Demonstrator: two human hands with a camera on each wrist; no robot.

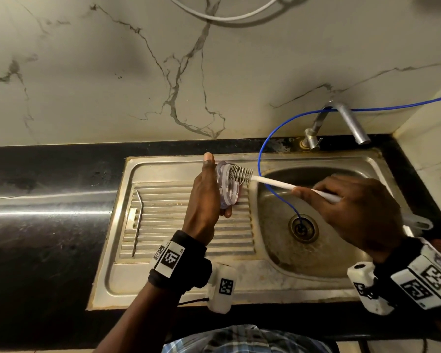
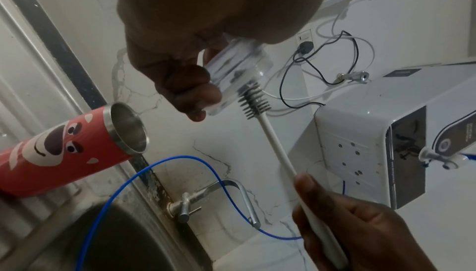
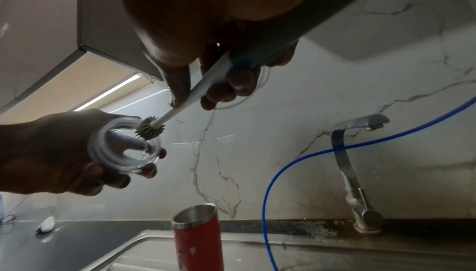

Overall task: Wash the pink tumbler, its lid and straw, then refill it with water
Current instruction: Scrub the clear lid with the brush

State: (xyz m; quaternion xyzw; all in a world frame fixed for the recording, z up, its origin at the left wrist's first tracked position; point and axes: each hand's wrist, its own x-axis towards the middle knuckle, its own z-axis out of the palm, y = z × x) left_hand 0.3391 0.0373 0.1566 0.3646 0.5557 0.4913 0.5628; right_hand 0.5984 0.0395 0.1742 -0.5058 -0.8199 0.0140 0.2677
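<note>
My left hand (image 1: 201,200) grips lid (image 1: 227,186), right hand (image 1: 354,207) pinches brush (image 1: 242,174); I keep bristles inside rim, rotating lid over sink (image 1: 316,266).

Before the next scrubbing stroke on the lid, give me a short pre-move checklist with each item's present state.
1. Left hand has a firm grip on the lid: ok.
2. Right hand holds the brush by its handle: ok.
3. Bristles touch the lid: ok, at its rim.
4. Tumbler upright and open on the drainboard: ok.
5. Straw set aside on the drainboard: ok.
6. Tap running for the rinse: not ok, no water shows.
</note>
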